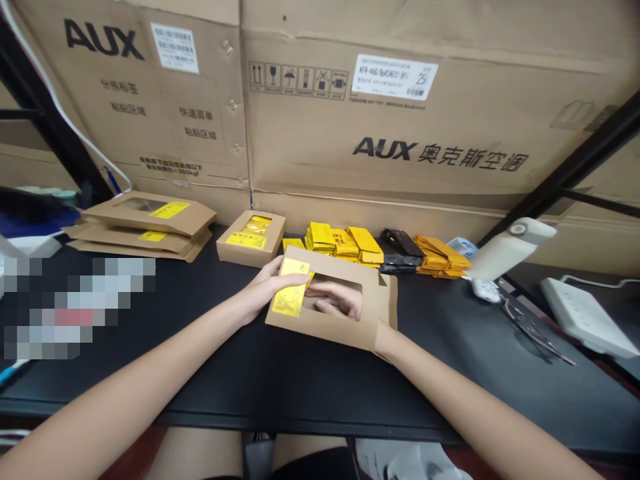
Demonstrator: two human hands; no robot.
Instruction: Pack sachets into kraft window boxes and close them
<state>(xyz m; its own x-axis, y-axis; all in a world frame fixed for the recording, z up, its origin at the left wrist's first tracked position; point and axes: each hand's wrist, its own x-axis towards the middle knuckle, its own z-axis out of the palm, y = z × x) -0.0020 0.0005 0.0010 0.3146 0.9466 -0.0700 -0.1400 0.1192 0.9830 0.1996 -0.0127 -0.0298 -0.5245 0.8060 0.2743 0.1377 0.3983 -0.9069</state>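
Note:
A brown cardboard box (370,300) with a cut-out window and a yellow label (291,293) is held above the black table. My left hand (267,287) grips its left end, the thumb across the label's edge. Inside the box is my right hand (337,299), put in through the open right end; its bent fingers show through the window, and whether they hold anything cannot be made out. Just behind stand yellow packets (320,237), black packets (401,250) and orange packets (440,257). A closed box (275,243) with yellow contents sits behind my left hand.
Flattened window boxes (200,217) are stacked at the back left. Large AUX cartons (300,147) form a wall behind the table (220,380). On the right are a cream bottle (510,250), glasses (535,333) and a white device (583,313). Black metal bars slant at both sides.

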